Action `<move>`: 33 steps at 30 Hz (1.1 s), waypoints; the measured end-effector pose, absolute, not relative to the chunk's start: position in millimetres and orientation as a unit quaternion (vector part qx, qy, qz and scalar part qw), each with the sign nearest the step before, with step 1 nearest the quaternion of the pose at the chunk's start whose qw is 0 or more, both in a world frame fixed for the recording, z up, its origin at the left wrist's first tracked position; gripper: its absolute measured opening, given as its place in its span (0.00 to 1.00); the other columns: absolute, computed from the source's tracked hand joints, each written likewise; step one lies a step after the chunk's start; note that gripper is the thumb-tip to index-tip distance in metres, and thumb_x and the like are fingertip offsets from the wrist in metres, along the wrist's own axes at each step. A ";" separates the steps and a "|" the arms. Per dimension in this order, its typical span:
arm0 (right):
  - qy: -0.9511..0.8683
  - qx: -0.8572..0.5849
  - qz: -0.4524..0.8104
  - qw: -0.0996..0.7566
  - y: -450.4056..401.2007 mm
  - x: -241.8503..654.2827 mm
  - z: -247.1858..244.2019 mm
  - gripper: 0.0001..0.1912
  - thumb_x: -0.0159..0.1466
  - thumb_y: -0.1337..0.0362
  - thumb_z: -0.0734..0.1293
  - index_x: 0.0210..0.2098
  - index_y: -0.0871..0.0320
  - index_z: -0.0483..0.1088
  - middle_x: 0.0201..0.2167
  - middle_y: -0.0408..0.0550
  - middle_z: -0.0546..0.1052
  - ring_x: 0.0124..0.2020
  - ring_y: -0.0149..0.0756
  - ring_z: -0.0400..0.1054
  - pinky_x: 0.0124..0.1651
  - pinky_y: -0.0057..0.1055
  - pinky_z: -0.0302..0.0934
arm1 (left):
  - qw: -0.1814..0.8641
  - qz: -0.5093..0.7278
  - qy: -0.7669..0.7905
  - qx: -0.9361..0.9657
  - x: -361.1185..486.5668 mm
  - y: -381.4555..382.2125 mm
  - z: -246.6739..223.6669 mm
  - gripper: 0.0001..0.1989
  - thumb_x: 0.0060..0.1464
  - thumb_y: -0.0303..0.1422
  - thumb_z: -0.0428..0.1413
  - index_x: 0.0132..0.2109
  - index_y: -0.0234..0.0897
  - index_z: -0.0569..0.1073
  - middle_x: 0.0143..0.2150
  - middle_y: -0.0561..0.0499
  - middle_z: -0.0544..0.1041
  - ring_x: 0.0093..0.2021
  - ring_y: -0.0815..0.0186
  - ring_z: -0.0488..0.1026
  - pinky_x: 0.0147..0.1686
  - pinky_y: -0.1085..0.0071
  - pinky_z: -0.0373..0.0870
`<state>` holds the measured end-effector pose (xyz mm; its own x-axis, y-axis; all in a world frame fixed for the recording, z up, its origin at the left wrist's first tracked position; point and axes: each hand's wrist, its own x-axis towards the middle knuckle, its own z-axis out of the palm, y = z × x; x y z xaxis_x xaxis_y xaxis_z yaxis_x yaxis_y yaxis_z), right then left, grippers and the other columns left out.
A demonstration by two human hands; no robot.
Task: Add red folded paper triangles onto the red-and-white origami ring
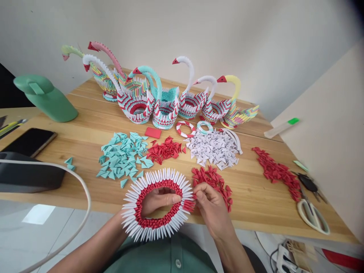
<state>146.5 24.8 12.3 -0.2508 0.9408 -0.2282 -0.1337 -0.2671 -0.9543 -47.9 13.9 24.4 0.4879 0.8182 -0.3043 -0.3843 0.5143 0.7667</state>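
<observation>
A folded-paper ring [156,223], red inside with white points radiating outward, is held up over the table's front edge. My left hand [159,201] grips its right side, the thumb lying inside the opening and the other fingers mostly hidden behind. At that same side a few red pieces [188,205] sit among the white points. My right hand [213,210] pinches a small red paper piece [195,191] against the ring's outer edge; the fingertips cover most of it. Just behind this hand lies a pile of red folded pieces [209,178].
Beyond lie piles of turquoise [122,155], red [166,149] and white pieces [214,148]. Several paper swans [136,106] stand at the back. A green bottle [47,98], phone [30,142] and white cable [85,185] are left; scissors [313,216] and keys [308,184] right.
</observation>
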 end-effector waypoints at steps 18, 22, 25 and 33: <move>-0.444 -0.409 0.677 0.422 31.1 141.3 15.7 0.17 0.55 0.52 0.74 0.34 0.55 0.68 0.20 0.38 0.70 0.22 0.30 0.64 0.27 0.26 0.55 | 0.815 0.424 0.331 0.214 -44.5 15.7 17.2 0.16 0.33 0.42 0.71 0.25 0.35 0.78 0.24 0.55 0.77 0.29 0.70 0.71 0.35 0.73 0.66; -0.458 -0.398 0.684 0.404 34.4 143.5 12.4 0.16 0.56 0.53 0.73 0.36 0.55 0.68 0.23 0.39 0.72 0.24 0.31 0.65 0.30 0.27 0.56 | 0.805 0.430 0.331 0.240 -46.8 16.8 13.4 0.17 0.35 0.43 0.70 0.26 0.34 0.78 0.25 0.54 0.77 0.29 0.68 0.71 0.35 0.71 0.66; -0.464 -0.401 0.680 0.402 35.3 142.9 14.3 0.16 0.56 0.53 0.73 0.36 0.55 0.68 0.23 0.39 0.73 0.24 0.31 0.65 0.30 0.27 0.56 | 0.797 0.429 0.349 0.245 -49.1 17.4 11.1 0.17 0.36 0.43 0.69 0.27 0.34 0.78 0.25 0.52 0.77 0.30 0.66 0.71 0.36 0.69 0.66; -0.516 -0.514 0.558 0.399 29.2 138.1 28.1 0.13 0.58 0.55 0.71 0.35 0.54 0.67 0.24 0.41 0.74 0.26 0.33 0.66 0.31 0.28 0.58 | 0.780 0.433 0.367 0.262 -38.9 12.9 9.1 0.14 0.41 0.42 0.66 0.28 0.36 0.76 0.26 0.52 0.75 0.32 0.64 0.71 0.38 0.68 0.66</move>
<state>138.1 29.2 28.1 -0.1541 0.9748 -0.1614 0.0844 -0.1498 -0.9851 -38.9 12.9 9.1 0.3552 0.8685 -0.3457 -0.4845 0.4873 0.7265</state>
